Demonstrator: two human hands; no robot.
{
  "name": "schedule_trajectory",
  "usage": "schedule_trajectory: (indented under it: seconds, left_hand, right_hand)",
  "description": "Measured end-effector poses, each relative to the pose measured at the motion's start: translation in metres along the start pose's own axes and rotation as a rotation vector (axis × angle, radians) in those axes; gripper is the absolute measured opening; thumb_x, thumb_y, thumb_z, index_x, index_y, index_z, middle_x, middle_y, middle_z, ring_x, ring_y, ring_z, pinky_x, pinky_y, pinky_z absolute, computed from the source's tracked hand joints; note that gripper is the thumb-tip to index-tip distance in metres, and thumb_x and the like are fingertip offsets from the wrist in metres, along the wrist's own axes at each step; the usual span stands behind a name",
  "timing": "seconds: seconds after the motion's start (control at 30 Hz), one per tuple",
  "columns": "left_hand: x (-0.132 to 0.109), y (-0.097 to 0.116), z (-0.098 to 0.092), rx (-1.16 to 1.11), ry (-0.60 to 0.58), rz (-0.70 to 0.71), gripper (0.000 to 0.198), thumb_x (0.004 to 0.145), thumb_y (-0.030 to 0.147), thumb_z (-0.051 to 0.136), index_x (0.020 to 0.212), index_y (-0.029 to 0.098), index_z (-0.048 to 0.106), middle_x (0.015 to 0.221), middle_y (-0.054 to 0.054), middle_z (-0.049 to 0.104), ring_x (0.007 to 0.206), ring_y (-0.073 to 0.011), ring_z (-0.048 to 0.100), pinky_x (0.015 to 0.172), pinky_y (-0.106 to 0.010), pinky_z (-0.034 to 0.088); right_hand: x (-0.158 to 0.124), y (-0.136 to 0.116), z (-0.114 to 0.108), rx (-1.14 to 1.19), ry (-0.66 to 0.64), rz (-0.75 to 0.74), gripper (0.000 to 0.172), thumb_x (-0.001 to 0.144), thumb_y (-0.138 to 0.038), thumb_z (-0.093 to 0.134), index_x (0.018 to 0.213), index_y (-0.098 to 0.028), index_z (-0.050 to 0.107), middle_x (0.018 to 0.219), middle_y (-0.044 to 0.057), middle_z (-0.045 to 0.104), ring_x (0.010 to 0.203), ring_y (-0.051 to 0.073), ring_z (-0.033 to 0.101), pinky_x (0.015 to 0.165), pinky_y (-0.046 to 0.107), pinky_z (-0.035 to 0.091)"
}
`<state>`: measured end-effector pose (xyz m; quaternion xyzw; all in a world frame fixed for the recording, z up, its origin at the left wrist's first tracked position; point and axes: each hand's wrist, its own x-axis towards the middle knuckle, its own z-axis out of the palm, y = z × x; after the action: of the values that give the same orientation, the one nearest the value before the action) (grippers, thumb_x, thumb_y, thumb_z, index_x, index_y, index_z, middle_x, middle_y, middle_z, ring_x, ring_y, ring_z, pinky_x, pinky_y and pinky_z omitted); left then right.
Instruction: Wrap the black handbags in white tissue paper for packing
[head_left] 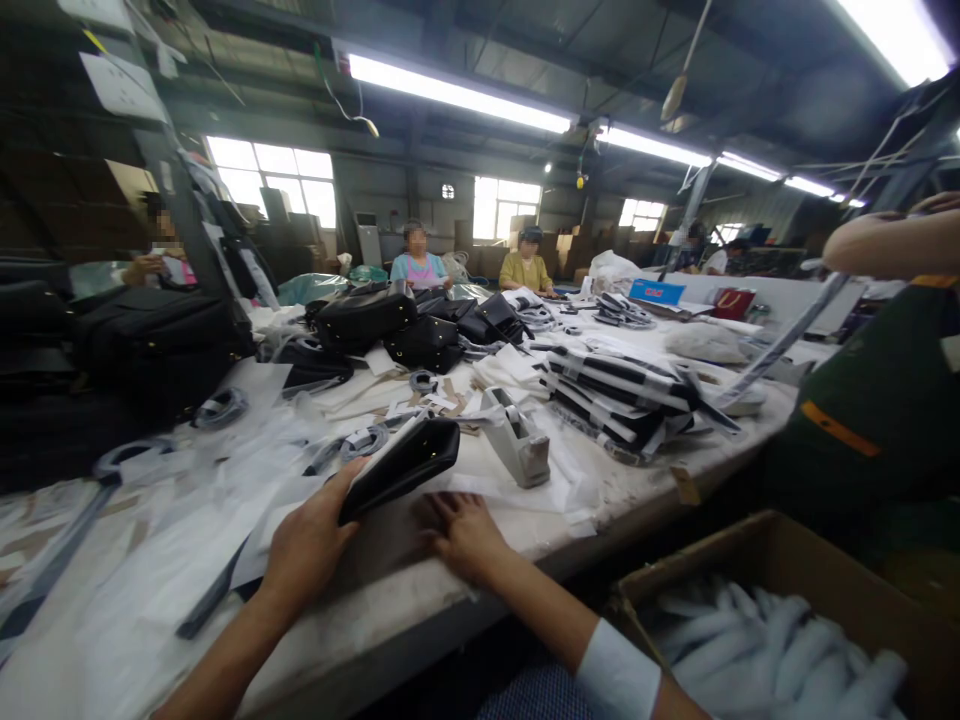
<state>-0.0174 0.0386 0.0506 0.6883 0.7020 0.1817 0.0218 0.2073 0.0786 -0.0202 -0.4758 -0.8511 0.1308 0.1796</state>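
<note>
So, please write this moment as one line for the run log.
left hand: holds black bag | right hand: at tabletop, nothing visibly held | tape dispenser: beyond right hand

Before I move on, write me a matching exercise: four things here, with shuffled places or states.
1. black item
2. tape dispenser
3. cardboard box
4. blue box

A. beside the table, holding white pieces
B. bearing a red mark
C. gripped by the left hand
D. on the table, past the right hand

Pairs: 1-C, 2-D, 3-A, 4-B
</note>
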Motion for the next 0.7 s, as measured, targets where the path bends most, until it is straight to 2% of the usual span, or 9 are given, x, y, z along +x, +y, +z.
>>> schedule_trajectory:
  seconds: [0.1, 0.2, 0.27, 0.33, 0.43, 0.5, 0.6, 0.63, 0.7]
  left_hand:
    - [0.002, 0.001, 0.0, -0.016, -0.01, -0.014, 0.067, 0.085, 0.017, 0.051, 0.148, 0.032, 0.037, 0.134, -0.003, 0.065, 0.108, -0.0306, 0.068, 0.083, -0.036, 0.051]
    - [0.002, 0.0, 0.003, -0.035, -0.013, -0.008, 0.063, 0.087, 0.02, 0.051, 0.147, 0.029, 0.039, 0.138, -0.005, 0.062, 0.111, -0.0316, 0.067, 0.086, -0.038, 0.051]
    - [0.002, -0.002, 0.007, -0.051, -0.003, 0.018, 0.066, 0.084, 0.015, 0.051, 0.147, 0.027, 0.039, 0.144, -0.005, 0.056, 0.117, -0.0306, 0.064, 0.091, -0.038, 0.051]
    - [0.001, -0.004, 0.012, -0.059, 0.004, 0.034, 0.07, 0.08, 0.009, 0.051, 0.147, 0.028, 0.039, 0.148, -0.004, 0.051, 0.122, -0.0287, 0.061, 0.094, -0.037, 0.05]
    - [-0.001, -0.007, 0.02, -0.061, 0.022, 0.049, 0.074, 0.078, 0.006, 0.052, 0.147, 0.031, 0.039, 0.15, -0.001, 0.049, 0.125, -0.0263, 0.059, 0.098, -0.036, 0.049]
    - [-0.002, -0.009, 0.025, -0.066, 0.041, 0.072, 0.074, 0.079, 0.005, 0.053, 0.146, 0.032, 0.039, 0.151, 0.001, 0.047, 0.125, -0.0255, 0.059, 0.099, -0.036, 0.049]
    - [-0.003, -0.01, 0.028, -0.074, 0.06, 0.091, 0.072, 0.08, 0.005, 0.053, 0.146, 0.032, 0.039, 0.152, 0.001, 0.047, 0.126, -0.025, 0.058, 0.1, -0.037, 0.049]
    - [-0.003, -0.011, 0.028, -0.076, 0.065, 0.088, 0.071, 0.081, 0.006, 0.053, 0.146, 0.031, 0.039, 0.151, 0.001, 0.047, 0.126, -0.0249, 0.058, 0.1, -0.036, 0.049]
    - [-0.004, -0.012, 0.027, -0.081, 0.078, 0.072, 0.07, 0.082, 0.008, 0.053, 0.147, 0.032, 0.039, 0.151, 0.001, 0.048, 0.126, -0.0249, 0.058, 0.1, -0.036, 0.049]
  right_hand:
    - [0.015, -0.027, 0.007, 0.059, -0.113, -0.134, 0.046, 0.092, -0.05, 0.058, 0.131, -0.026, 0.062, 0.131, 0.007, 0.064, 0.123, 0.027, 0.055, 0.106, 0.038, 0.04]
    - [0.017, -0.049, 0.006, 0.235, -0.267, -0.283, 0.034, 0.097, -0.043, 0.051, 0.112, -0.023, 0.074, 0.115, 0.005, 0.073, 0.108, 0.021, 0.065, 0.095, 0.027, 0.047]
    - [0.007, -0.054, 0.002, 0.375, -0.25, -0.347, 0.029, 0.097, -0.036, 0.052, 0.112, -0.022, 0.073, 0.114, 0.005, 0.074, 0.106, 0.02, 0.067, 0.093, 0.025, 0.047]
    - [-0.011, -0.05, -0.003, 0.469, -0.118, -0.286, 0.027, 0.097, -0.031, 0.053, 0.115, -0.023, 0.072, 0.11, 0.003, 0.075, 0.1, 0.018, 0.069, 0.09, 0.024, 0.049]
    - [-0.04, -0.026, -0.012, 0.442, 0.126, -0.012, 0.027, 0.099, -0.028, 0.048, 0.112, -0.022, 0.072, 0.097, 0.005, 0.076, 0.087, 0.019, 0.071, 0.084, 0.026, 0.052]
    - [-0.051, -0.005, -0.016, 0.289, 0.256, 0.149, 0.029, 0.097, -0.025, 0.05, 0.118, -0.019, 0.069, 0.107, 0.01, 0.073, 0.099, 0.024, 0.068, 0.092, 0.034, 0.05]
    - [-0.05, 0.02, -0.017, 0.103, 0.268, 0.274, 0.043, 0.091, -0.025, 0.06, 0.131, -0.009, 0.061, 0.13, 0.022, 0.062, 0.123, 0.035, 0.055, 0.106, 0.048, 0.042]
    - [-0.045, 0.025, -0.016, 0.101, 0.234, 0.266, 0.048, 0.089, -0.025, 0.062, 0.133, -0.006, 0.058, 0.135, 0.025, 0.057, 0.129, 0.038, 0.049, 0.109, 0.053, 0.037]
    - [-0.027, 0.028, -0.015, 0.159, 0.157, 0.182, 0.045, 0.09, -0.024, 0.06, 0.131, -0.005, 0.059, 0.139, 0.026, 0.053, 0.134, 0.039, 0.043, 0.113, 0.057, 0.03]
